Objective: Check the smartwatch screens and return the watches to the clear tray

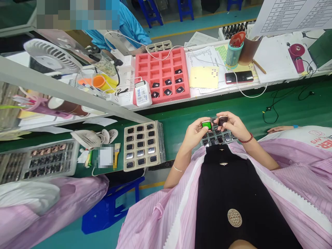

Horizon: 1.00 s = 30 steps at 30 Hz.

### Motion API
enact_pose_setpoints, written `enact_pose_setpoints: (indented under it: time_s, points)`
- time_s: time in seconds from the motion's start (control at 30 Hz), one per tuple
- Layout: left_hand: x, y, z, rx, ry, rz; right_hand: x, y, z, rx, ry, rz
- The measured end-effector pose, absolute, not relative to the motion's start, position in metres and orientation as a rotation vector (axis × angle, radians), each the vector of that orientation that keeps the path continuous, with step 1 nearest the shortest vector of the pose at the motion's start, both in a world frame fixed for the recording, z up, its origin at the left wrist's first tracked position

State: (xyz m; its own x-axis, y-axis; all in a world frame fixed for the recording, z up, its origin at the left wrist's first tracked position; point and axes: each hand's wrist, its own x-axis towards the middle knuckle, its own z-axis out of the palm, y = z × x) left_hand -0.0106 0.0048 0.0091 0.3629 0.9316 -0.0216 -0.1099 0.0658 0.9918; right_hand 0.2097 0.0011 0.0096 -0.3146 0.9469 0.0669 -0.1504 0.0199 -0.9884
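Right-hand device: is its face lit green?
No, the right hand holds the dark-faced device, while the green-lit device is in the left hand.

From my remote station I list: one long green counter (178, 112), its surface bare in stretches; one raised white shelf (278, 81) running along its far side; one broad white beam (64, 86) slanting across the left of the view and down toward the counter. Seating, as I see it: one blue plastic stool (103, 211) at lower left on the near side, and further blue stools (186, 9) beyond the shelf, cut off by the top edge. Flooring: teal floor (168, 26) with grey areas and a yellow stripe (181, 31); lighting, bright and pale over the counter.
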Motion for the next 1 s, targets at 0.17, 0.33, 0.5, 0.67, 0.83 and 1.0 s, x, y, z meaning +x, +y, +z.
enact_pose_setpoints:
  time_s: [0.17, 0.33, 0.5, 0.67, 0.83, 1.0]
  points:
    - [-0.012, 0.006, 0.006, 1.224, 0.892, 0.972, 0.208, 0.001, 0.013, -0.881, -1.347, 1.517]
    - [-0.013, 0.006, 0.008, 1.227, 0.904, 1.002, 0.208, 0.001, 0.013, -0.865, -1.383, 1.512]
    - [-0.014, 0.006, 0.010, 1.246, 0.921, 0.976, 0.207, 0.001, 0.013, -0.877, -1.382, 1.510]
    - [-0.012, 0.005, 0.010, 1.229, 0.915, 0.985, 0.207, 0.000, 0.011, -0.910, -1.393, 1.488]
    - [-0.012, 0.005, 0.008, 1.225, 0.891, 0.983, 0.207, -0.001, 0.007, -0.904, -1.405, 1.465]
    - [-0.014, 0.007, 0.003, 1.192, 0.850, 0.971, 0.206, 0.001, 0.002, -0.868, -1.337, 1.512]
